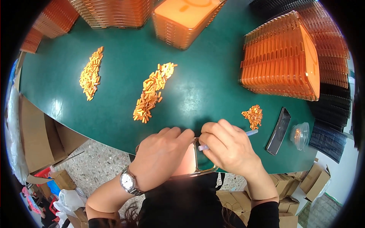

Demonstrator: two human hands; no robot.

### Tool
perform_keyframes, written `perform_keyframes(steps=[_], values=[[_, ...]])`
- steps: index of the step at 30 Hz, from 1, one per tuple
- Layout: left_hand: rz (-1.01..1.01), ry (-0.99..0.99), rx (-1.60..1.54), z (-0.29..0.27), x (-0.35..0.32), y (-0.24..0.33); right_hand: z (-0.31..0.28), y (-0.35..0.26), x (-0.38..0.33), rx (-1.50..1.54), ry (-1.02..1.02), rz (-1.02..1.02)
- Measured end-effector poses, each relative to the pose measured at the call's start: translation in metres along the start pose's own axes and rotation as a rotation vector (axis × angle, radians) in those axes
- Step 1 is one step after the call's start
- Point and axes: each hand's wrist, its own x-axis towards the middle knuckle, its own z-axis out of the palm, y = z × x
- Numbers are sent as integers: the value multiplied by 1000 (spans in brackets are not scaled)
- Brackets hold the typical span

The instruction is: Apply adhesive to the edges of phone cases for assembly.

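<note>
My left hand (161, 155), with a wristwatch on its wrist, covers and grips a translucent orange phone case (188, 164) at the near edge of the green table (201, 87). My right hand (227, 146) pinches a thin light-blue pen-like tool (251, 133) and rests its fingers on the case's top edge beside the camera cutout. The two hands touch over the case. Most of the case is hidden under my left hand.
Two long piles of small orange pieces (152, 91) (91, 73) lie mid-table, a smaller pile (253, 116) to the right. A dark phone (278, 130) and a clear lidded cup (300, 135) sit at right. Stacks of orange cases (281, 60) ring the far side; cardboard boxes (38, 136) stand below.
</note>
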Motion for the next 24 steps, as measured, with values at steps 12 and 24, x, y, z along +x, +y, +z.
perform_keyframes(steps=[12, 24], values=[[-16, 60, 11, 7, 0, 0, 7, -3, -6, -184, -39, -1], [39, 111, 302, 17, 4, 6, 18, 2, -22, 151, -51, 201]])
